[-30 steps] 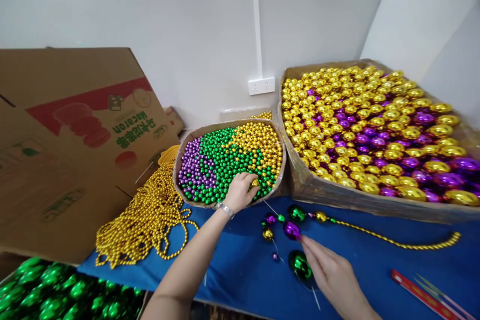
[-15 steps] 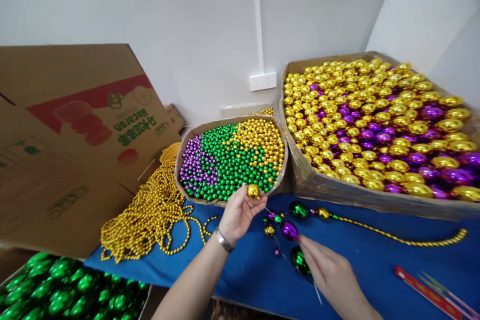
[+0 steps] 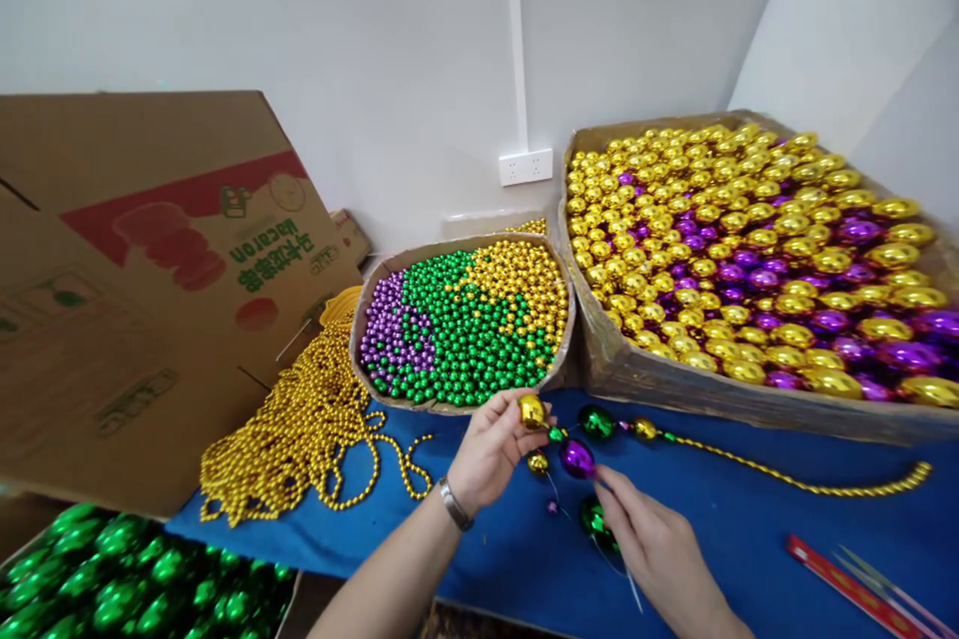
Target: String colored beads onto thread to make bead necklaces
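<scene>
Between the fingers of my left hand [image 3: 490,454] is a shiny gold bead [image 3: 532,410], in front of the small box's rim. My right hand [image 3: 651,534] pinches the side of a large purple bead [image 3: 576,457] strung on a thin cord. Around it lie a green bead [image 3: 597,421], another large green bead [image 3: 597,522] partly behind my right fingers, a gold bead [image 3: 537,461] and a small purple bead [image 3: 552,506]. A twisted gold strand [image 3: 794,482] runs off to the right from the strung beads. Loose white cord ends hang below my right fingers.
A box of small green, purple and gold beads [image 3: 479,324] stands behind my hands. To its right is a large box of gold and purple beads [image 3: 749,260]. Gold bead chains [image 3: 300,429], a carton [image 3: 165,280], green beads [image 3: 135,579] and a red strip [image 3: 854,584] surround the blue cloth.
My left hand has moved right and slightly down with the gold bead, closer to the purple bead. My right hand stays nearly in place, still on the purple bead.
</scene>
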Demonstrator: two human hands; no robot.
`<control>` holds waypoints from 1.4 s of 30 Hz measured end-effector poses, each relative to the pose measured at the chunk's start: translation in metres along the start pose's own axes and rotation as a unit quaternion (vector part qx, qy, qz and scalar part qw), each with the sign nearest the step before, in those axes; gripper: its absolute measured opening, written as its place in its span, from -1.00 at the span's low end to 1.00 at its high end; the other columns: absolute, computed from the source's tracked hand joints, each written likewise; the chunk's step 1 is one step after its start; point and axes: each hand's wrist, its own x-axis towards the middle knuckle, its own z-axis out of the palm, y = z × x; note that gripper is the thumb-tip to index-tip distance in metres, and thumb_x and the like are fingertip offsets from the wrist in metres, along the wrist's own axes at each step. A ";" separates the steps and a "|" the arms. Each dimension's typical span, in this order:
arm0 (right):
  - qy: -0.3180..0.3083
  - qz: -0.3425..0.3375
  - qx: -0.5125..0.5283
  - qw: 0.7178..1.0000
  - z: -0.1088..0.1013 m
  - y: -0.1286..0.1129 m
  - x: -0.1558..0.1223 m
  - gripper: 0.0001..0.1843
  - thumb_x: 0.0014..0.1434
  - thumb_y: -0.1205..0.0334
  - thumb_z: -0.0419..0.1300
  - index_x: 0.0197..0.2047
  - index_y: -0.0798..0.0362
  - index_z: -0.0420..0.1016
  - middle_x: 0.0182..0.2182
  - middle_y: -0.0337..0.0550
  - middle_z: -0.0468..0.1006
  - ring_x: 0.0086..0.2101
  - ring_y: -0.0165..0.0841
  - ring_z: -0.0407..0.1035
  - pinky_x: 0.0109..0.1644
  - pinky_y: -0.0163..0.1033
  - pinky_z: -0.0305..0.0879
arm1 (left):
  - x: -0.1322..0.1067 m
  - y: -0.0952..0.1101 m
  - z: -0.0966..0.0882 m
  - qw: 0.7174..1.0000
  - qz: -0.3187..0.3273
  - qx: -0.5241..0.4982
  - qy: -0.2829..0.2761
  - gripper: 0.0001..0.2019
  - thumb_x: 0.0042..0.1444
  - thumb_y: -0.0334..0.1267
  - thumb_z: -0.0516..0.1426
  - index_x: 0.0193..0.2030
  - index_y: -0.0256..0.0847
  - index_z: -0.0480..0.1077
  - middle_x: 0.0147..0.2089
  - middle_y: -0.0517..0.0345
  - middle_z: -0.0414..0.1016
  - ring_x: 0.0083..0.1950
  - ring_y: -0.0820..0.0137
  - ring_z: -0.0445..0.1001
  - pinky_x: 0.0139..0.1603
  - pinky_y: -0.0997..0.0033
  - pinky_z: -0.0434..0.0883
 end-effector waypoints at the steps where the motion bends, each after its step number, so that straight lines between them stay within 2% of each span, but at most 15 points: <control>1: -0.012 0.026 0.017 0.999 -0.001 -0.002 0.000 -0.75 0.31 0.22 -0.10 -0.12 0.03 0.38 -0.49 -0.21 0.60 -0.51 -0.38 0.51 -0.46 -0.39 0.41 | -0.001 -0.002 0.000 1.000 -0.009 -0.010 -0.005 -0.68 0.08 -0.16 0.19 -0.07 -0.30 0.38 -0.07 -0.11 0.49 -0.05 0.19 0.49 -0.09 0.29 0.41; 4: -0.026 0.065 0.045 0.996 -0.003 -0.007 -0.001 -0.80 0.31 0.19 -0.08 -0.22 -0.02 0.35 -0.59 -0.31 0.52 -0.62 -0.43 0.44 -0.53 -0.43 0.34 | -0.002 -0.007 -0.002 0.999 -0.030 -0.039 -0.006 -0.67 0.11 -0.13 0.16 -0.05 -0.29 0.37 -0.07 -0.10 0.49 -0.06 0.21 0.50 -0.08 0.27 0.40; 9: 0.023 -0.011 0.036 0.999 -0.003 -0.006 0.000 -0.75 0.30 0.19 -0.06 -0.20 0.03 0.42 -0.46 -0.18 0.53 -0.48 -0.39 0.47 -0.41 -0.38 0.36 | -0.002 -0.011 -0.004 0.998 -0.025 -0.051 0.010 -0.68 0.14 -0.12 0.13 -0.05 -0.29 0.37 -0.08 -0.10 0.50 -0.11 0.26 0.51 -0.09 0.30 0.40; 12: 0.026 -0.009 0.031 0.999 -0.002 -0.002 0.000 -0.73 0.30 0.17 -0.05 -0.19 0.03 0.46 -0.48 -0.17 0.52 -0.48 -0.38 0.46 -0.41 -0.37 0.36 | -0.003 -0.012 -0.004 1.000 -0.008 -0.025 0.010 -0.66 0.11 -0.12 0.16 -0.04 -0.29 0.38 -0.07 -0.11 0.49 -0.10 0.23 0.51 -0.07 0.27 0.39; 18: -0.027 0.098 0.120 0.988 0.000 0.004 -0.008 -0.66 0.26 0.02 -0.04 -0.17 -0.01 0.49 -0.36 -0.13 0.56 -0.42 -0.32 0.51 -0.34 -0.33 0.43 | -0.006 -0.015 -0.006 0.996 0.051 0.077 -0.008 -0.65 0.09 -0.17 0.19 0.00 -0.23 0.40 -0.02 -0.07 0.48 -0.10 0.25 0.51 -0.03 0.23 0.38; 20: -0.069 0.172 0.192 0.964 0.003 0.007 -0.011 -0.65 0.23 -0.03 0.00 -0.18 -0.01 0.48 -0.35 -0.13 0.57 -0.45 -0.33 0.51 -0.36 -0.33 0.43 | -0.006 -0.017 -0.007 0.992 0.057 0.113 -0.014 -0.66 0.11 -0.17 0.17 0.01 -0.24 0.40 -0.03 -0.07 0.49 -0.09 0.26 0.49 -0.02 0.25 0.37; 24: -0.136 0.314 0.333 0.878 0.009 0.009 -0.014 -0.59 0.14 -0.13 0.08 -0.21 0.04 0.47 -0.41 -0.13 0.57 -0.43 -0.29 0.50 -0.36 -0.30 0.42 | -0.008 -0.015 -0.005 0.983 0.064 0.168 -0.042 -0.63 0.11 -0.18 0.17 0.04 -0.25 0.38 -0.08 -0.08 0.51 -0.07 0.29 0.47 -0.01 0.30 0.34; 27: -0.127 0.356 0.404 0.833 0.011 0.006 -0.012 -0.58 0.08 -0.16 0.14 -0.31 0.06 0.46 -0.48 -0.16 0.53 -0.48 -0.33 0.43 -0.42 -0.32 0.35 | -0.005 -0.007 -0.003 0.980 0.055 0.173 -0.086 -0.58 0.11 -0.14 0.16 0.08 -0.24 0.34 -0.05 -0.10 0.50 -0.06 0.27 0.46 -0.03 0.31 0.35; 30: -0.087 0.369 0.441 0.813 0.009 0.002 -0.008 -0.60 0.05 -0.15 0.18 -0.39 0.06 0.44 -0.56 -0.21 0.48 -0.52 -0.40 0.35 -0.45 -0.35 0.28 | 0.013 0.005 -0.004 0.967 0.075 0.231 -0.073 -0.60 0.21 -0.06 0.01 0.08 -0.26 0.33 -0.02 -0.14 0.47 -0.05 0.24 0.46 -0.07 0.28 0.38; 32: -0.070 0.373 0.449 0.809 0.006 0.001 -0.006 -0.61 0.05 -0.13 0.19 -0.42 0.06 0.43 -0.57 -0.22 0.46 -0.53 -0.41 0.31 -0.45 -0.36 0.25 | 0.035 0.014 -0.008 0.920 0.136 0.367 -0.033 -0.64 0.22 -0.10 -0.02 0.05 -0.24 0.36 -0.04 -0.11 0.48 -0.07 0.25 0.47 -0.09 0.28 0.39; 33: -0.065 0.374 0.449 0.809 0.004 0.002 -0.005 -0.62 0.05 -0.13 0.20 -0.41 0.06 0.42 -0.57 -0.22 0.46 -0.53 -0.41 0.31 -0.45 -0.36 0.25 | 0.048 0.017 -0.011 0.871 0.171 0.459 -0.022 -0.67 0.21 -0.15 0.01 0.02 -0.23 0.38 -0.06 -0.08 0.48 -0.08 0.26 0.46 -0.08 0.29 0.38; 36: -0.052 0.377 0.439 0.814 0.001 0.005 -0.005 -0.62 0.05 -0.13 0.20 -0.37 0.06 0.43 -0.55 -0.22 0.47 -0.51 -0.40 0.33 -0.43 -0.36 0.26 | 0.085 0.020 -0.017 0.668 0.227 0.706 -0.060 -0.74 0.14 -0.33 0.06 -0.04 -0.19 0.43 -0.09 0.01 0.50 -0.09 0.28 0.44 -0.05 0.32 0.35; 37: -0.048 0.378 0.433 0.817 0.000 0.006 -0.005 -0.61 0.05 -0.13 0.20 -0.36 0.06 0.43 -0.55 -0.21 0.48 -0.50 -0.39 0.33 -0.42 -0.35 0.26 | 0.095 0.019 -0.019 0.617 0.227 0.749 -0.081 -0.74 0.12 -0.38 0.06 -0.07 -0.18 0.45 -0.11 0.03 0.51 -0.11 0.29 0.44 -0.06 0.33 0.35; 39: -0.045 0.379 0.422 0.823 -0.002 0.009 -0.007 -0.60 0.05 -0.14 0.19 -0.33 0.07 0.44 -0.54 -0.20 0.49 -0.50 -0.38 0.34 -0.41 -0.34 0.27 | 0.108 0.015 -0.019 0.566 0.224 0.786 -0.109 -0.75 0.11 -0.43 0.04 -0.13 -0.16 0.47 -0.17 0.08 0.53 -0.16 0.31 0.43 -0.11 0.35 0.35; 42: -0.046 0.381 0.402 0.832 -0.004 0.012 -0.009 -0.58 0.05 -0.16 0.18 -0.32 0.07 0.45 -0.54 -0.18 0.49 -0.50 -0.36 0.35 -0.41 -0.32 0.29 | 0.112 0.013 -0.021 0.554 0.225 0.795 -0.106 -0.78 0.14 -0.39 0.04 -0.15 -0.14 0.47 -0.18 0.11 0.52 -0.17 0.33 0.42 -0.14 0.38 0.35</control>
